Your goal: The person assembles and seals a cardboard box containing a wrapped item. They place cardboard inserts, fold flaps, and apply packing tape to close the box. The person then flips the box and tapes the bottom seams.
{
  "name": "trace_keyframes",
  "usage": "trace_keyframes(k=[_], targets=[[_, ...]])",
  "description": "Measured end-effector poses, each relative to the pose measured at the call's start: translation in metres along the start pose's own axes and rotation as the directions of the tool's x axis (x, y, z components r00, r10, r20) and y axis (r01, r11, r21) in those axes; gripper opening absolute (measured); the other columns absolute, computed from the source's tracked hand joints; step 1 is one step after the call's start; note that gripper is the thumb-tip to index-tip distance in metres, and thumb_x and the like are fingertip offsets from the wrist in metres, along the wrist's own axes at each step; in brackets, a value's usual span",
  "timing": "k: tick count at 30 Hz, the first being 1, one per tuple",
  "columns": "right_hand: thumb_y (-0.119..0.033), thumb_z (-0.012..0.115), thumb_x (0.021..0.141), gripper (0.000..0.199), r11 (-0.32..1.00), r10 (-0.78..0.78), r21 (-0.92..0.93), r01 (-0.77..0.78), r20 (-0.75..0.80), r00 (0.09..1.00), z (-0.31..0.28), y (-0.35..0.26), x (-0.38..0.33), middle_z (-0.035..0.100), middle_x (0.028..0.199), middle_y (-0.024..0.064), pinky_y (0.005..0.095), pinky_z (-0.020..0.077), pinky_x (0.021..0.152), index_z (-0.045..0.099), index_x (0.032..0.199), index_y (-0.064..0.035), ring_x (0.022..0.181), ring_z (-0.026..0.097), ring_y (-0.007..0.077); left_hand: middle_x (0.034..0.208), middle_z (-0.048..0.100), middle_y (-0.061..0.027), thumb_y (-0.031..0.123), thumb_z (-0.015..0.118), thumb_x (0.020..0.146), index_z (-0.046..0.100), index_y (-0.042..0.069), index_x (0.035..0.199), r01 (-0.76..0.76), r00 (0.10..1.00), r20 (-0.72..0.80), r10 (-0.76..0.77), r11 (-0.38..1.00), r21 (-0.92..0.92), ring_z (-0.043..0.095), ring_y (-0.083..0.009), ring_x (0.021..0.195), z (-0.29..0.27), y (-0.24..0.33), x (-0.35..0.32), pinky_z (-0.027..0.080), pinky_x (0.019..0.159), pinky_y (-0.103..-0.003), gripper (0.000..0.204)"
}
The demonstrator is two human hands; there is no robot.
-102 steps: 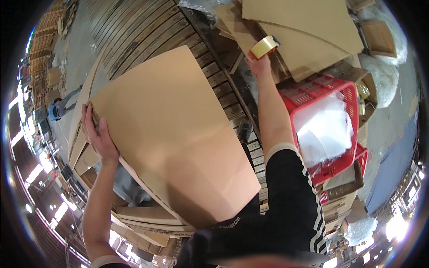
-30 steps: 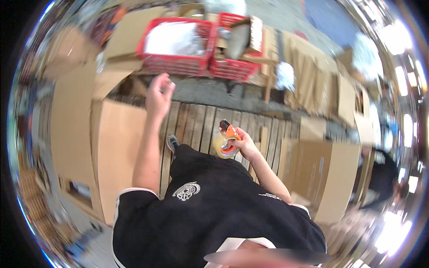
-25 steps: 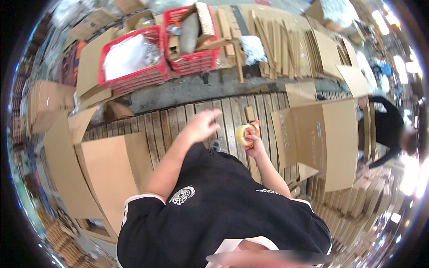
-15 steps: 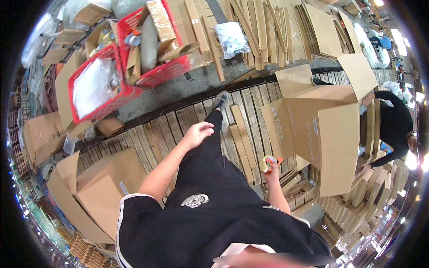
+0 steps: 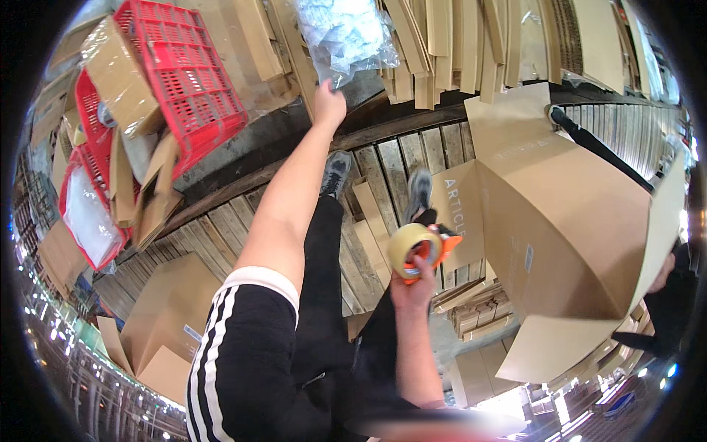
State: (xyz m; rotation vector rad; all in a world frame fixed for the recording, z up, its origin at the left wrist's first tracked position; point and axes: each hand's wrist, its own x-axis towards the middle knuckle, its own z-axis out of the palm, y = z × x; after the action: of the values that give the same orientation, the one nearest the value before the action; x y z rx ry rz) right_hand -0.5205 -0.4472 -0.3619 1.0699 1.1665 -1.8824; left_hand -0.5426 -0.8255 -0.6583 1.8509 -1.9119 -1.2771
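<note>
My left hand (image 5: 329, 107) is stretched out far ahead, its fingers closed at the near corner of a clear plastic bag (image 5: 347, 33) with pale, crumpled contents. The bag lies among flat cardboard strips, and the fingertips are partly hidden against it. In my right hand (image 5: 414, 283) is a tape dispenser (image 5: 414, 250) with an orange body and a wide roll of yellowish tape, held over the slatted floor. To the right of it stands a large open cardboard box (image 5: 560, 214) with its flaps spread.
Red plastic crates (image 5: 184, 74) with cardboard and wrapped goods stand at the left. Another brown box (image 5: 166, 309) sits at lower left. Cardboard strips (image 5: 456, 51) line the far side. A co-worker in black (image 5: 674, 295) is behind the large box at right.
My left hand has gone from beside my thigh forward to the plastic bag. My right hand has lifted the tape dispenser closer. The view has shifted forward as I lean and step.
</note>
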Motion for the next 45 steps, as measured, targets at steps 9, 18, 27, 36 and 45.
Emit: trace_keyframes(k=[9, 18, 27, 36, 45], targets=[[0.004, 0.063, 0.091, 0.042, 0.844, 0.411, -0.278, -0.459, -0.215, 0.886, -0.096, 0.059, 0.12, 0.069, 0.11, 0.0067, 0.0418, 0.0599, 0.095, 0.06, 0.132, -0.0047, 0.101, 0.07, 0.0217, 0.144, 0.065, -0.0272, 0.025, 0.089, 0.082, 0.039, 0.001, 0.161, -0.077, 0.997, 0.025, 0.075, 0.991, 0.108, 0.063, -0.0438, 0.133, 0.042, 0.0, 0.097, 0.05, 0.113, -0.048, 0.096], [0.002, 0.066, 0.092, 0.026, 0.816, 0.427, -0.278, -0.506, -0.3, 0.853, -0.09, 0.029, 0.128, 0.07, 0.099, 0.0047, 0.0366, 0.0584, 0.086, 0.064, 0.116, -0.006, 0.088, 0.071, 0.0188, 0.111, 0.079, -0.0224, 0.029, 0.08, 0.089, 0.07, 0.009, 0.138, 0.06, 0.959, -0.284, -0.023, 0.991, 0.122, 0.074, -0.0425, 0.11, 0.058, 0.032, 0.09, 0.057, 0.096, -0.05, 0.054], [0.006, 0.065, 0.091, 0.044, 0.764, 0.509, -0.357, -0.538, -0.179, 0.842, -0.082, 0.045, 0.12, 0.069, 0.111, 0.0072, 0.0402, 0.0616, 0.095, 0.061, 0.134, -0.0032, 0.101, 0.072, 0.0222, 0.106, 0.08, -0.0206, 0.034, 0.085, 0.085, 0.075, -0.003, 0.119, 0.232, 0.927, -0.259, -0.272, 0.957, -0.175, 0.077, -0.0343, 0.098, 0.045, 0.039, 0.056, 0.058, 0.087, -0.048, 0.052], [0.001, 0.067, 0.089, 0.038, 0.605, 0.593, -0.655, -0.453, -0.01, 0.805, -0.054, 0.014, 0.115, 0.07, 0.106, 0.0059, 0.041, 0.0575, 0.096, 0.065, 0.127, -0.0061, 0.098, 0.071, 0.0222, 0.129, 0.068, -0.0179, 0.005, 0.081, 0.086, 0.043, 0.012, 0.15, 0.252, 0.954, -0.077, -0.29, 0.912, -0.325, 0.07, -0.0316, 0.117, -0.092, -0.028, -0.198, 0.054, 0.101, -0.044, 0.074], [-0.008, 0.077, 0.087, 0.058, -0.018, 0.778, -0.984, -0.177, -0.125, 0.616, 0.153, -0.034, 0.0, 0.073, 0.128, 0.0063, 0.0468, 0.059, 0.104, 0.06, 0.143, -0.0109, 0.12, 0.071, 0.0297, 0.099, 0.079, -0.0183, 0.031, 0.088, 0.076, 0.079, 0.008, 0.107, 0.837, 0.484, 0.163, -0.86, 0.402, -0.371, 0.078, -0.0315, 0.086, -0.352, -0.173, -0.648, 0.063, 0.077, -0.046, 0.04]])
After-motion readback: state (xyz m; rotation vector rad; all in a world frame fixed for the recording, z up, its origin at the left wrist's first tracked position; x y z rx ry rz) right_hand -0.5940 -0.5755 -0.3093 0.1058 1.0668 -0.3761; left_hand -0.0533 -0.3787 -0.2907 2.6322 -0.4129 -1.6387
